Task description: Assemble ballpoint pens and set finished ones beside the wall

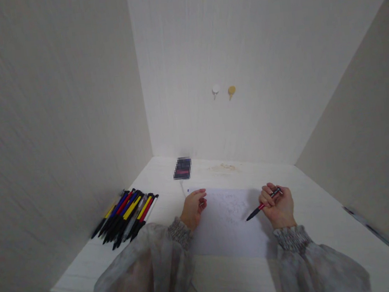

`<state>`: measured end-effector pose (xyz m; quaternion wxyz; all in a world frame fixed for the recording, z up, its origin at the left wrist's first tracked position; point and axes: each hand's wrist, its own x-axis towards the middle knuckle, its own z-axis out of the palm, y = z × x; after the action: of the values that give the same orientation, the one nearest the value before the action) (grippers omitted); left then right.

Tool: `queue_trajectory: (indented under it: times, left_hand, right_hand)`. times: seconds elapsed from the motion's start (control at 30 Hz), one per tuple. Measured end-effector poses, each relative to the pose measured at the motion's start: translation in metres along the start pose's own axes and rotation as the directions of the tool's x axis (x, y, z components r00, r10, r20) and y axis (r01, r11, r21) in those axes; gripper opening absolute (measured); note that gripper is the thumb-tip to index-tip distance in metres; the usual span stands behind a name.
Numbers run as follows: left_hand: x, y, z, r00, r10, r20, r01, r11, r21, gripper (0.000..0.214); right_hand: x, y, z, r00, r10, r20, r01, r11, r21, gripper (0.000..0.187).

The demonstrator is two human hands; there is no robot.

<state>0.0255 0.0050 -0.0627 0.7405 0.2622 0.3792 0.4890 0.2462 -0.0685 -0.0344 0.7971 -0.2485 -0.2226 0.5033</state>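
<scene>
A white sheet of paper (230, 226) with faint scribbles lies on the pale desk (318, 244) in front of me. My right hand (279, 204) rests at the sheet's right edge, closed around a red and black pen (262, 205) whose tip points left over the paper. My left hand (194, 208) lies on the sheet's left edge with its fingers curled in; whether it holds anything is hidden. Both arms wear sheer grey sleeves with gathered cuffs.
A row of several pens (127, 215) in black, blue, red, yellow and white lies at the desk's left side. A small dark blurred object (182, 168) sits near the back corner. White walls close in on three sides, with two small knobs (223, 90) on the back wall.
</scene>
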Motion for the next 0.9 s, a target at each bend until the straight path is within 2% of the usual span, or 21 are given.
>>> queue_trajectory:
  times: [0.17,0.27,0.4,0.6,0.7,0.8,0.9]
  left_hand:
    - [0.001,0.000,0.000,1.000,0.001,0.004,-0.001,1.000,0.003,0.010]
    - [0.001,-0.001,0.000,1.000,0.005,0.006,-0.005,1.000,0.001,0.011]
    - [0.002,-0.002,-0.001,1.000,0.004,0.010,-0.004,1.000,0.005,0.012]
    - [0.003,-0.002,-0.001,1.000,-0.001,0.016,0.001,1.000,0.002,0.012]
    - [0.002,-0.002,-0.001,1.000,0.001,0.018,-0.001,1.000,0.002,0.011]
    - [0.002,-0.002,0.000,1.000,0.000,0.015,0.000,1.000,0.005,0.010]
    - [0.002,-0.002,0.000,1.000,-0.002,0.011,0.002,1.000,0.010,0.010]
  right_hand:
    - [0.000,0.001,0.001,1.000,0.019,-0.022,-0.019,1.000,-0.019,0.020]
    - [0.000,0.002,0.002,0.999,0.041,-0.013,-0.042,0.999,-0.015,0.015]
    - [0.001,0.001,0.001,0.999,0.017,-0.030,-0.015,0.999,0.048,0.015]
    - [0.001,0.003,0.000,0.999,0.014,-0.033,-0.012,0.997,0.074,0.029]
    - [0.001,0.003,0.004,0.999,-0.033,-0.027,0.035,0.997,0.073,0.026]
    - [0.003,0.005,0.007,0.998,-0.055,-0.043,0.056,0.998,0.008,0.028]
    - [0.002,0.010,0.009,1.000,0.013,-0.015,-0.015,0.987,-0.157,0.035]
